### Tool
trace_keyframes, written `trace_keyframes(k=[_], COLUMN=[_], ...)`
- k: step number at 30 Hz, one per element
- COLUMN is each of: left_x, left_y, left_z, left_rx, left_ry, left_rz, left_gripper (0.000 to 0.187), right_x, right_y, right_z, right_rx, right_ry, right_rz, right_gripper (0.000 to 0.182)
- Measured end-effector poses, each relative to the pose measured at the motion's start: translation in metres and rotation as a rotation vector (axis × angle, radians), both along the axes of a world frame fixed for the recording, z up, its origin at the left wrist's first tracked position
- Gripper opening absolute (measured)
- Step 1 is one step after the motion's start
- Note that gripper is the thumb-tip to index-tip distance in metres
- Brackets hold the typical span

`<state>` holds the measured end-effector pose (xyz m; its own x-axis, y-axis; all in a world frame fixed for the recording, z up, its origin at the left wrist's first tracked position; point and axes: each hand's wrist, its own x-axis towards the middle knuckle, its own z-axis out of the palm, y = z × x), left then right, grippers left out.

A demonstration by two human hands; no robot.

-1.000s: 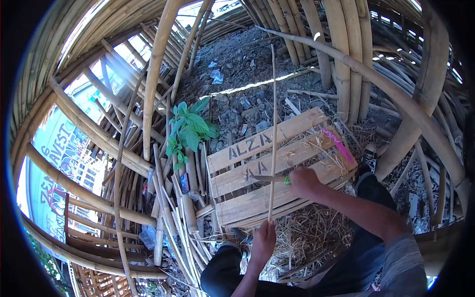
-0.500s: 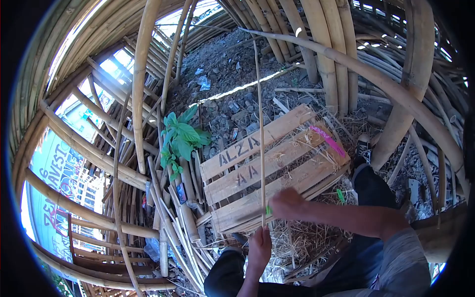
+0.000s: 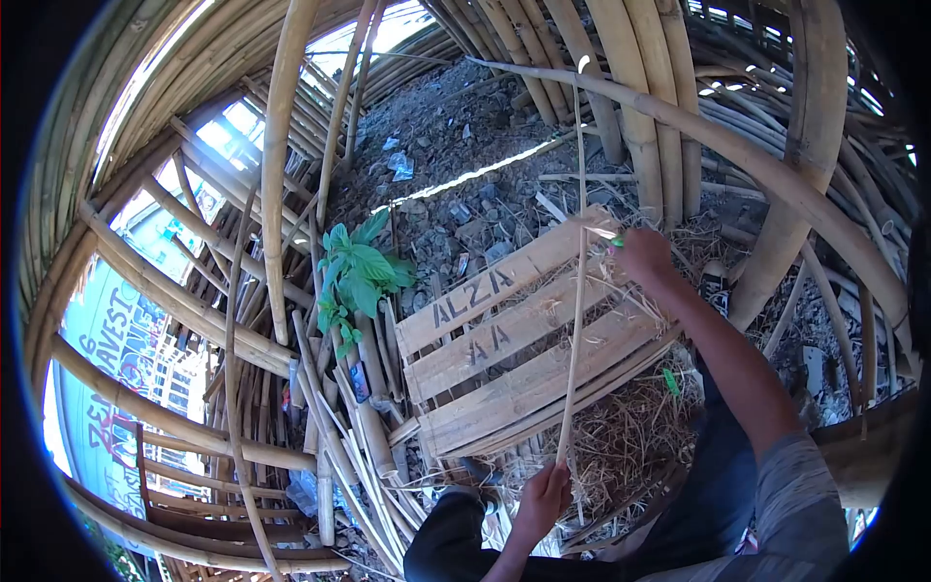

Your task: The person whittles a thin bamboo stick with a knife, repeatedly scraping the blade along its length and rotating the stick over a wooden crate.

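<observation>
A long, thin bamboo strip (image 3: pixel 580 281) rises from my left hand (image 3: pixel 545 497), whose fingers are closed around its lower end. It passes in front of a slatted wooden crate (image 3: pixel 465 339) with dark painted letters. My right hand (image 3: pixel 642 257) grips a knife (image 3: pixel 603 234); a bit of green handle shows at the fingers. The blade points left and reaches the strip, over the crate's upper right corner. Straw and shavings (image 3: pixel 621 436) lie around the crate's lower right side and on its slats.
Bamboo poles (image 3: pixel 276 194) frame the left side, and a thick bent pole (image 3: pixel 718 131) crosses the upper right. A green leafy plant (image 3: pixel 359 267) grows left of the crate. Cut bamboo strips (image 3: pixel 335 446) lie below it. Rubble-covered ground (image 3: pixel 456 145) stretches behind.
My right hand with the knife has moved up and right, from near my left hand to the crate's far corner. My left hand shifted right and slightly down; the strip moved right with it.
</observation>
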<state>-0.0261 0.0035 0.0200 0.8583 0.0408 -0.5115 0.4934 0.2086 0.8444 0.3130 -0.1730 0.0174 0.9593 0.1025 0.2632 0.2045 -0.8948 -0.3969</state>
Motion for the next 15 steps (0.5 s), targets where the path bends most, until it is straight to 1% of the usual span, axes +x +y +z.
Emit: trace_keyframes(k=[1,2,4,5,6,7,8,9,11,12,14,15], left_x=[0.003,0.004,0.007,0.009,0.01,0.011,0.013,0.015,0.019,0.02,0.023,0.023], left_y=[0.0,0.002,0.006,0.007,0.007,0.007,0.006,0.005,0.004,0.004,0.004,0.005], left_z=[0.001,0.002,0.004,0.003,0.002,0.002,0.005,0.005,0.002,0.001,0.004,0.005], left_rx=[-0.075,-0.086,-0.127,-0.108,-0.112,-0.086,-0.059,-0.057,-0.065,-0.067,-0.094,-0.122], left_ry=[0.01,0.003,-0.009,-0.043,-0.041,-0.046,-0.053,-0.045,-0.05,-0.052,-0.048,-0.043], left_rz=[-0.002,-0.001,0.026,0.044,0.045,0.064,0.084,0.101,0.122,0.135,0.142,0.147], left_gripper=[0.026,0.026,0.027,0.027,0.027,0.027,0.027,0.027,0.026,0.026,0.025,0.025], right_x=[0.0,0.002,0.003,-0.001,-0.006,-0.011,-0.023,-0.036,-0.059,-0.065,-0.073,-0.069], right_y=[-0.01,-0.014,-0.018,-0.016,-0.014,-0.008,0.002,0.012,0.031,0.039,0.049,0.056], right_z=[0.005,0.005,-0.003,-0.002,-0.001,-0.002,0.012,0.023,0.038,0.037,0.031,0.018], right_rx=[0.004,-0.008,0.125,0.267,0.263,0.436,0.607,0.604,0.665,0.664,0.613,0.554], right_ry=[0.007,0.0,0.098,0.063,0.066,0.221,0.377,0.381,0.488,0.489,0.504,0.478], right_rz=[-0.022,-0.021,0.006,0.124,0.124,0.229,0.334,0.34,0.525,0.529,0.624,0.615], right_gripper=[0.029,0.029,0.037,0.042,0.042,0.044,0.046,0.046,0.049,0.049,0.052,0.046])
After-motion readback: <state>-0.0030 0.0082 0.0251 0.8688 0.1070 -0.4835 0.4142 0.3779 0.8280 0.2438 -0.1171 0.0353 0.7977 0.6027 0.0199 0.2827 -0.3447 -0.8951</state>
